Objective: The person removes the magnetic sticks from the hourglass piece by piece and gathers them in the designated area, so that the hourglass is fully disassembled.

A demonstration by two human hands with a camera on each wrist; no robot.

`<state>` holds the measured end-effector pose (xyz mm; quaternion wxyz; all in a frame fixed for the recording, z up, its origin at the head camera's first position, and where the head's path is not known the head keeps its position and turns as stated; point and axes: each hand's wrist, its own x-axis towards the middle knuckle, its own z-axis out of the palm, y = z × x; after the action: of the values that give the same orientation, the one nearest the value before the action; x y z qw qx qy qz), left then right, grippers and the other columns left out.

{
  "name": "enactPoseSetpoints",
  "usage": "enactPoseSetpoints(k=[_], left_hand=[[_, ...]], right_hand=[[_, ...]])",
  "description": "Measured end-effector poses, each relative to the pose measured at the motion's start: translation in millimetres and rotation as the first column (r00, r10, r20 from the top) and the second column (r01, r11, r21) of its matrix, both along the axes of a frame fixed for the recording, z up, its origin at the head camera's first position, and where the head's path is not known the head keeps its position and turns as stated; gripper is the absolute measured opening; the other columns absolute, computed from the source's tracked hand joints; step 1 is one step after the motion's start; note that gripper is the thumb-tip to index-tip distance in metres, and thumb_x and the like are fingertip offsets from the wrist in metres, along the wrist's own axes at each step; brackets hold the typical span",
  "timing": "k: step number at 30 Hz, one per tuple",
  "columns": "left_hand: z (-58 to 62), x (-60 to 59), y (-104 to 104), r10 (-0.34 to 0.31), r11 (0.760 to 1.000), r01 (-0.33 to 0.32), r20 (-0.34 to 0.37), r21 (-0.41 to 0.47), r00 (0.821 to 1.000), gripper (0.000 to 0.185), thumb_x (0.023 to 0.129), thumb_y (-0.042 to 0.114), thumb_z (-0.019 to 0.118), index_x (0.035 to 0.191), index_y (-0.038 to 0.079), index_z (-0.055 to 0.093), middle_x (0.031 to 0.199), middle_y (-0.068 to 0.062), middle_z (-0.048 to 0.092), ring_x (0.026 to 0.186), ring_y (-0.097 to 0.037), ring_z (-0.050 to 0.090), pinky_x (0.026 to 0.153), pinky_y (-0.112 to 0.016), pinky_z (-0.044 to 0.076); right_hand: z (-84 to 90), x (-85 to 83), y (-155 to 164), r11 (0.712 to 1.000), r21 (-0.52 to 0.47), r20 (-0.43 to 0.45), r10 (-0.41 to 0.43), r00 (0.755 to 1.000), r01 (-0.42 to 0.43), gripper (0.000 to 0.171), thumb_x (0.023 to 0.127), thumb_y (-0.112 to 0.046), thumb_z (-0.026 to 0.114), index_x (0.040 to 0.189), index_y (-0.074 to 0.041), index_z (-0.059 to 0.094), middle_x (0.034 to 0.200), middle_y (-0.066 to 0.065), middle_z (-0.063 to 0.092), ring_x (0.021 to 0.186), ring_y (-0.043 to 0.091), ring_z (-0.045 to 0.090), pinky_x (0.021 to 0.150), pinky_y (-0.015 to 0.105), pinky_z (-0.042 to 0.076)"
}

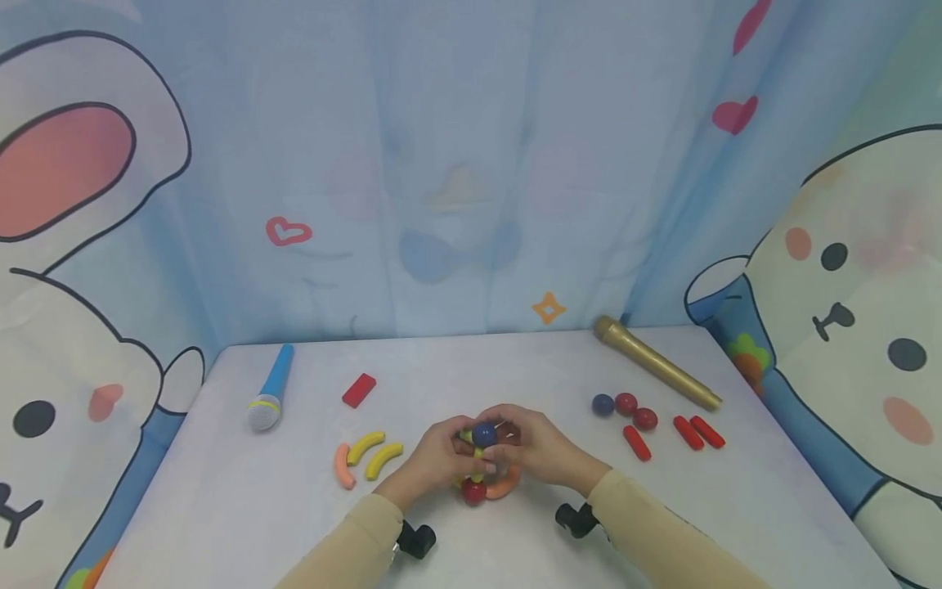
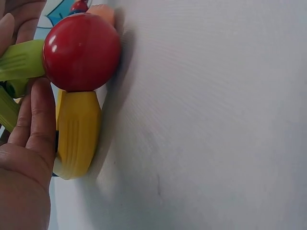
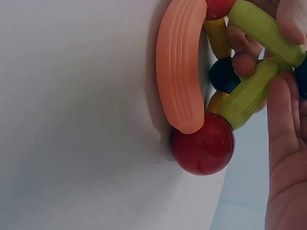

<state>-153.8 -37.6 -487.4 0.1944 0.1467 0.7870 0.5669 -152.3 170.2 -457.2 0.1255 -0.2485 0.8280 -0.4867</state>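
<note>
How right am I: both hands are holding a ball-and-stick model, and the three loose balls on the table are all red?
One slip: the loose balls aren't all red. The head view shows two red and one blue. The left hand and right hand do hold the ball-and-stick model.

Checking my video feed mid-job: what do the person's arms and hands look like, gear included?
The left sleeve and right sleeve are pale yellow, reaching the wrists. Small black cameras sit by both wrists. The left hand and right hand wear no gloves.
</note>
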Motion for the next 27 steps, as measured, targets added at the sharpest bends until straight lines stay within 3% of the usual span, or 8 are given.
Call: enactPoseSetpoints(k=[6, 13, 18, 21, 27], left_hand=[[0.4, 0.9, -0.1, 0.005, 0.999, -0.005, 0.000, 0.038, 1.000, 0.041, 0.081, 0.017, 0.085, 0.116, 0.013, 0.063, 0.088, -0.001, 0.068, 0.080, -0.015, 0.064, 0.070, -0.028, 0.055], [-0.2, 1.4, 0.6, 0.023, 0.999, -0.023, -0.023, 0.023, 0.999, 0.035, 0.082, 0.014, 0.083, 0.110, 0.012, 0.063, 0.086, -0.001, 0.067, 0.078, -0.017, 0.061, 0.070, -0.030, 0.053], [-0.5, 1.6, 0.3, 0.040, 0.999, -0.040, -0.011, 0.018, 0.999, 0.036, 0.081, 0.015, 0.084, 0.111, 0.012, 0.063, 0.082, -0.002, 0.067, 0.073, -0.015, 0.061, 0.064, -0.028, 0.051], [-0.9, 1.9, 1.1, 0.050, 0.998, -0.050, 0.009, 0.021, 0.999, 0.038, 0.081, 0.015, 0.084, 0.113, 0.013, 0.064, 0.083, -0.003, 0.067, 0.072, -0.016, 0.060, 0.062, -0.028, 0.050], [-1.1, 2.5, 2.2, 0.068, 0.998, -0.068, 0.025, 0.000, 0.997, 0.037, 0.080, 0.015, 0.084, 0.111, 0.017, 0.065, 0.081, -0.003, 0.065, 0.068, -0.016, 0.057, 0.060, -0.026, 0.049]], right_hand=[[-3.4, -1.6, 1.4, 0.997, -0.071, 0.056, 0.030, 0.998, -0.026, 0.038, 0.091, -0.010, 0.073, 0.127, -0.013, 0.061, 0.119, 0.000, 0.063, 0.104, 0.021, 0.064, 0.086, 0.031, 0.054], [-11.2, -3.4, 4.0, 0.986, -0.168, 0.125, 0.030, 0.992, -0.009, 0.040, 0.095, -0.016, 0.070, 0.132, -0.008, 0.058, 0.126, 0.007, 0.063, 0.117, 0.024, 0.061, 0.095, 0.031, 0.051], [-10.1, -4.0, 5.6, 0.977, -0.184, 0.211, -0.069, 0.975, 0.109, 0.046, 0.096, -0.026, 0.068, 0.137, -0.009, 0.054, 0.130, 0.009, 0.062, 0.122, 0.028, 0.059, 0.096, 0.039, 0.051], [-4.9, -6.7, 9.7, 0.970, -0.156, 0.211, -0.150, 0.966, 0.185, 0.048, 0.095, -0.028, 0.070, 0.138, -0.013, 0.054, 0.129, 0.008, 0.063, 0.119, 0.027, 0.060, 0.094, 0.044, 0.052], [0.8, -19.7, 34.1, 0.956, 0.013, 0.079, -0.293, 0.953, 0.293, 0.048, 0.091, -0.021, 0.075, 0.136, -0.018, 0.058, 0.127, 0.004, 0.062, 0.108, 0.023, 0.063, 0.087, 0.039, 0.056]])
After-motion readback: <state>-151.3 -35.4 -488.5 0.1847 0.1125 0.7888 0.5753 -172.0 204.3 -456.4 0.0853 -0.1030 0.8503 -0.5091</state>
